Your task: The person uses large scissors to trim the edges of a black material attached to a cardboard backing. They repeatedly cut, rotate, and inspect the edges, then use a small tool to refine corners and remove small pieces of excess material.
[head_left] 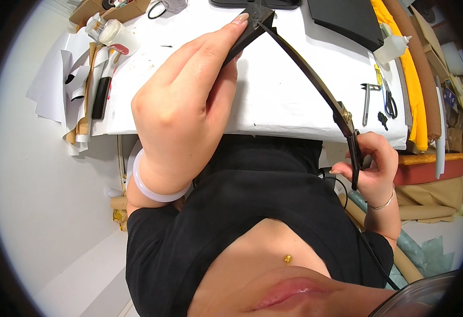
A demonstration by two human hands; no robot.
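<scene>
My left hand (181, 108) is closed around a black, flat-sided piece (249, 38) and holds it up over the white-covered table. The thumb presses on its upper face, near a rough, flaky patch at the end. My right hand (377, 164) grips the black handles of a long pair of scissors (324, 89) at the table's front edge. The blades look closed together and reach up to the left. Their tip meets the black piece at the rough patch, beside my left thumb. Most of the piece's lower part is hidden behind my left fingers.
White-lidded jar (119, 38) and paper sheets (51, 87) crowd the table's left side. A black box (345, 21) lies at the back right, near a squeeze bottle (391, 49). Thread snips (367, 103) and small scissors (390, 101) rest at right, beside a yellow roll (414, 105).
</scene>
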